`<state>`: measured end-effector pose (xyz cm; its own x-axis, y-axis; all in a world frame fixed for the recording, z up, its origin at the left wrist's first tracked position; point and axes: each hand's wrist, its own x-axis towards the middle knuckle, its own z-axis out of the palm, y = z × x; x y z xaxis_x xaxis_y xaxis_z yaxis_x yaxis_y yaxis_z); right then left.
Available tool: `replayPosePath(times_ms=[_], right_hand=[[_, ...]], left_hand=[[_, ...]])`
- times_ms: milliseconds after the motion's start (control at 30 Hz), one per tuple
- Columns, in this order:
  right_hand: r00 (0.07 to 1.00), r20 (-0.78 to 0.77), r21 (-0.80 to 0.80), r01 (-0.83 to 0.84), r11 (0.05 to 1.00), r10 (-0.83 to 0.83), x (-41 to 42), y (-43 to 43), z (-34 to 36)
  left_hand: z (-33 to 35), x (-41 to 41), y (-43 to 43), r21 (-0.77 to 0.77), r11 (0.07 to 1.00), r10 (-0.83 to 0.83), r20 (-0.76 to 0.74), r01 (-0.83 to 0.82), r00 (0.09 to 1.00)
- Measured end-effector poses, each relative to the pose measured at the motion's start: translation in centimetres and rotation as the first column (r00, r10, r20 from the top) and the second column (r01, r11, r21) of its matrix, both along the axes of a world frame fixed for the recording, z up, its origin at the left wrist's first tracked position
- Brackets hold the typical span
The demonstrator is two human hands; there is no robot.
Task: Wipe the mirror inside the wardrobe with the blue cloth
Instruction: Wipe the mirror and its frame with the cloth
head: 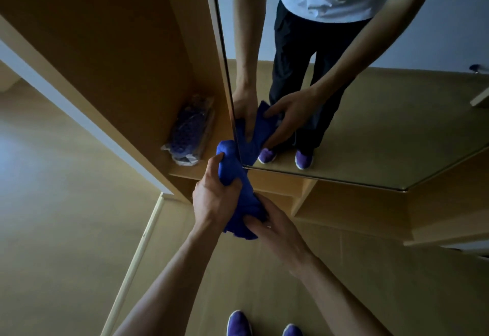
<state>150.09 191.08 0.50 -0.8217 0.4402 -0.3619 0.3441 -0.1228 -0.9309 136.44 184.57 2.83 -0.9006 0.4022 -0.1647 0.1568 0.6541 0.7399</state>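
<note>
The blue cloth (239, 190) is bunched up just in front of the mirror's lower left corner. My left hand (213, 192) grips its upper part, with the fingers curled round it. My right hand (275, 226) pinches the lower end of the cloth from the right. The mirror (370, 113) stands tall inside the wooden wardrobe (119, 44) and reflects both hands, the cloth and a person's legs. The top of the cloth lies close to the mirror's left edge; I cannot tell whether it touches the glass.
A plastic-wrapped purple bundle (189, 130) lies on the wardrobe shelf left of the mirror. Below the mirror are open wooden compartments (304, 198). My purple shoes (239, 323) stand on the wooden floor at the bottom. A pale floor strip (137, 256) runs diagonally at left.
</note>
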Motion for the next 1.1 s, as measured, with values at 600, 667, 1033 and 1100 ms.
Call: replayPosePath(times_ms=[600, 667, 1033, 1100], right_hand=[[0.968, -0.201, -0.486, 0.032, 0.873, -0.148, -3.7, -1.0, 0.8], [0.958, -0.203, -0.529, 0.068, 0.846, -0.204, -3.7, -0.4, 0.7], [0.961, 0.019, -0.555, 0.239, 0.797, -0.275, -3.7, -0.4, -0.8], [0.966, 0.023, -0.636, 0.214, 0.742, -0.259, -3.9, -0.1, -1.1]], left_hand=[[8.3, -0.4, -0.4, 0.121, 0.989, -0.025, -0.409, 0.082, 0.912], [7.2, 0.2, -0.3, 0.048, 0.993, -0.075, -0.407, 0.104, 0.91], [0.6, -1.0, -0.8, -0.007, 0.995, -0.104, -0.056, 0.104, 0.993], [0.4, -1.7, -0.9, 0.041, 0.996, -0.081, 0.045, 0.079, 0.996]])
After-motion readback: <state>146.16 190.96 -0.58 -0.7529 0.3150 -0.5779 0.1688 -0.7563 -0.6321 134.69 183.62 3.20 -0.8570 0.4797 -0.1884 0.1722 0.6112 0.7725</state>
